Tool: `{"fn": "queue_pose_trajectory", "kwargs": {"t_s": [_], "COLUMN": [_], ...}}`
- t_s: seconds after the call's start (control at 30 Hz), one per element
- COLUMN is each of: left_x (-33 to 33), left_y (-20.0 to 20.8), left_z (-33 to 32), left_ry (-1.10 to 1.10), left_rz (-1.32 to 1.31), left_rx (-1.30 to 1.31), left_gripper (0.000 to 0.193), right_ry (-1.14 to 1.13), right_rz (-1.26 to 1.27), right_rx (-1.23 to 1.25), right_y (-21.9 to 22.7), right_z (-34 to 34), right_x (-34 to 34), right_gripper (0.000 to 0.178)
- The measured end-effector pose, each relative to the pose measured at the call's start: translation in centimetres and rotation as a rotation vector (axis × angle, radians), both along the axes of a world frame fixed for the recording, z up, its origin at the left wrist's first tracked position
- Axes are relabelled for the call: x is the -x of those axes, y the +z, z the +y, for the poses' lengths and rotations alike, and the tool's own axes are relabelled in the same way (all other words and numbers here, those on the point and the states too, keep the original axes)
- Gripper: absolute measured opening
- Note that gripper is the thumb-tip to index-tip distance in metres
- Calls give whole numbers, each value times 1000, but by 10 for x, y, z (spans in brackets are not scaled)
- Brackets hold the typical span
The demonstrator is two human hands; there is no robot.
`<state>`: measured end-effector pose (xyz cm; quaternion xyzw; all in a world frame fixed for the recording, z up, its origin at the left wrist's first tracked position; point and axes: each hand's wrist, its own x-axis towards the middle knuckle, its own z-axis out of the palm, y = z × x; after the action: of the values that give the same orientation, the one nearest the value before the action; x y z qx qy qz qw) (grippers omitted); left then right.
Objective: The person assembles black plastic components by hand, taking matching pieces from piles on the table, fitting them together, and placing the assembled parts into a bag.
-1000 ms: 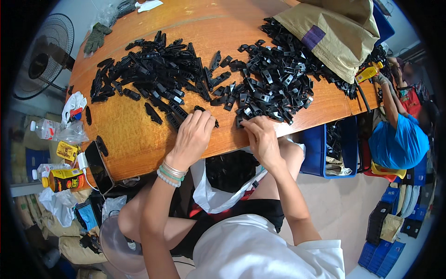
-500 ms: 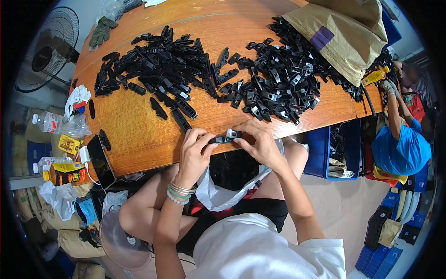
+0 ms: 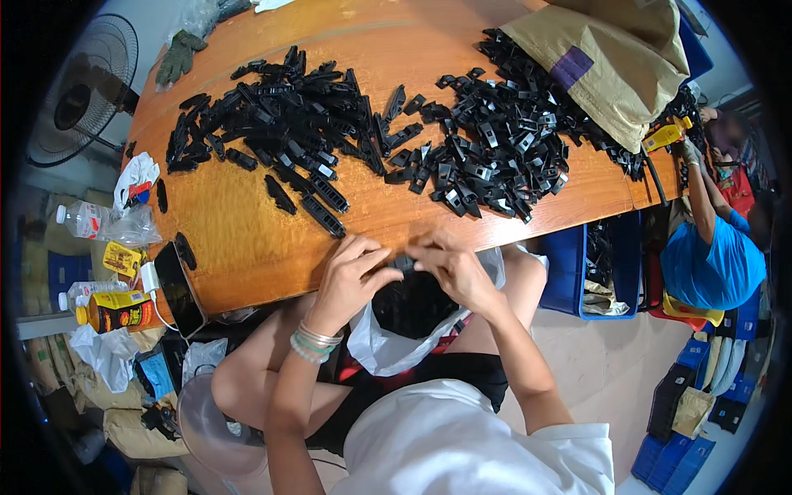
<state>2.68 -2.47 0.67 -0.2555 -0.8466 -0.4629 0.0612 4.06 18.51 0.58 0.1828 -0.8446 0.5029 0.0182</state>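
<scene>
Over the table's near edge, my left hand (image 3: 353, 268) has its thumb and fingers apart. My right hand (image 3: 452, 268) faces it, fingers bent and smeared by motion. A small dark plastic part (image 3: 403, 262) shows between the fingertips of both; the blur hides whether the right hand grips it. Below them, a white plastic bag (image 3: 384, 351) on my lap stands open, with black parts (image 3: 412, 305) inside. Long black ribbed parts (image 3: 289, 115) lie heaped beyond my left hand, one ribbed part (image 3: 322, 216) close to its fingers. Short black clip-like parts (image 3: 487, 148) form a pile farther right.
A tan sack (image 3: 602, 66) lies over the pile at the far right. A blue bin (image 3: 615, 305) stands right of my knee. Phone-like black slab (image 3: 177, 289), bottles (image 3: 120, 312) and a fan (image 3: 82, 99) are at left. A co-worker in a blue shirt (image 3: 714, 264) sits at right.
My hands were pinching a dark part together at the table edge. Now the left fingers have come apart, and the dark part sits lower between the hands, above the bag.
</scene>
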Motion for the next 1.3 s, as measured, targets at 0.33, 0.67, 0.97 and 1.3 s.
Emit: {"fn": "queue_pose_trajectory", "kwargs": {"t_s": [0.33,0.67,0.97,1.3], "left_x": [32,5,12,14], "left_y": [10,-10,-8,-11], "left_z": [-33,-13,-15,-10], "left_ry": [65,163,117,76], "left_rz": [426,60,-3,48], "left_rx": [618,36,28,47], "left_gripper": [24,24,19,23], "right_ry": [-598,-392,-69,-50], "right_rz": [422,394,-32,143], "right_rx": [-548,-344,64,-40], "right_y": [-9,3,-7,-12], "right_z": [9,3,-2,-19], "right_x": [33,26,23,18], "right_gripper": [22,27,25,27]}}
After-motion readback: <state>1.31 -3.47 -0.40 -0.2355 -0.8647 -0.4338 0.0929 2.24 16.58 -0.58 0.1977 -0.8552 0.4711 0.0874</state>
